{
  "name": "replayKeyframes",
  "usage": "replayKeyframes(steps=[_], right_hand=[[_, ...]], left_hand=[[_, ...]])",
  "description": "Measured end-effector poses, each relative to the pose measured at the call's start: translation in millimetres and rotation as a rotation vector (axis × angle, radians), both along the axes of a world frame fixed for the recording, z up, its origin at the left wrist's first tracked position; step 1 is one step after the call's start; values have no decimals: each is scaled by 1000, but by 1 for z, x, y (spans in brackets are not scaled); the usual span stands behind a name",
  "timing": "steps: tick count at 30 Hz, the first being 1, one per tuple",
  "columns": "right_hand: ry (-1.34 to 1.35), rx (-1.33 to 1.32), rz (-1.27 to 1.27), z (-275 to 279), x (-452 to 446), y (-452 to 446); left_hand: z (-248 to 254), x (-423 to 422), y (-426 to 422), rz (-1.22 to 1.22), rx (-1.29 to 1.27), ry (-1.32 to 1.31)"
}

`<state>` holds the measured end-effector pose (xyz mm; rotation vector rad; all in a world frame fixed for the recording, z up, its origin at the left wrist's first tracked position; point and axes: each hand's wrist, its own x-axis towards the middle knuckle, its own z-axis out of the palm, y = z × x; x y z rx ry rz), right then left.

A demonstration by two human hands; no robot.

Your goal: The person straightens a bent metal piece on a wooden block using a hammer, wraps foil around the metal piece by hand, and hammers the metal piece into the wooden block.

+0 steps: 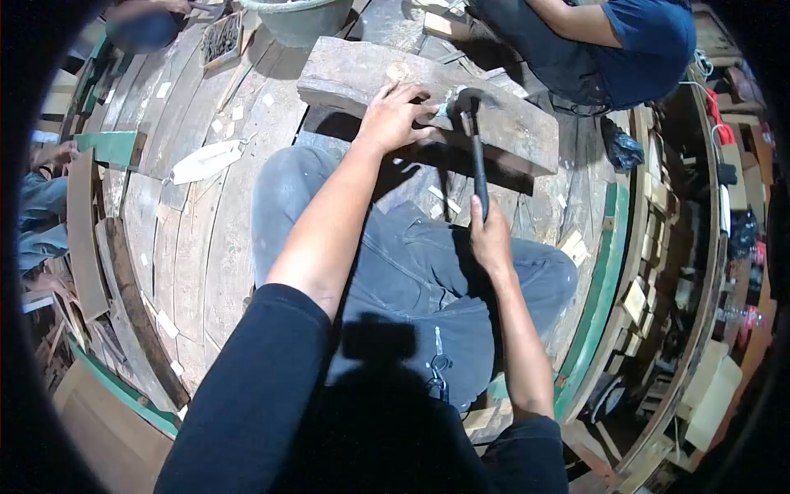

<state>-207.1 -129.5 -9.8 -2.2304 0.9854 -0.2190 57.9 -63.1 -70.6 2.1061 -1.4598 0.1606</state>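
Observation:
A thick, curved wooden block [514, 132] lies across in front of my crossed legs. My left hand [397, 118] is on its near edge, with the fingers bent toward a small pale piece [444, 109]; what the fingertips grip is too small to make out. My right hand [490, 235] is wrapped round the black handle of a hammer [478, 156]. The hammer's dark head is over the block, just right of the pale piece. Whether the head touches it cannot be told.
A person in a blue shirt [650, 49] sits beyond the block at right. Another person's hand [56, 154] shows at far left. A bucket [304, 23], a tray of small dark pieces [222, 41] and a white object [207, 161] are on the plank floor.

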Motion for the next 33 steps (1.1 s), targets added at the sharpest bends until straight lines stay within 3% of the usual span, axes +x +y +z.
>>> replayKeyframes(steps=[7, 11, 13, 16, 19, 24, 27, 29, 31, 33], right_hand=[[-229, 53, -139, 35, 0, 3], [-154, -123, -3, -12, -14, 5], [-35, -14, -42, -6, -11, 4], [-199, -124, -76, -3, -7, 2], [-203, -46, -123, 12, -2, 1], [-95, -120, 41, -18, 13, -8], [-84, -16, -87, 7, 18, -18], [-257, -29, -119, 6, 21, -19], [-215, -49, -140, 24, 27, -14], [-262, -169, -33, 2, 26, -20]], left_hand=[[-10, -2, -1, -10, -26, 30], [-4, 1, 0, -17, -22, 98], [-9, 2, -2, -14, -65, 87], [-10, 2, -1, -25, -70, 113], [-13, 2, -3, -24, -82, 103], [-9, 4, -3, -27, -46, 105], [-10, 7, -3, -36, -65, 104], [-10, 3, -2, -62, -58, 125], [-10, 2, -3, -48, -65, 114], [-5, 1, -1, -56, -48, 125]])
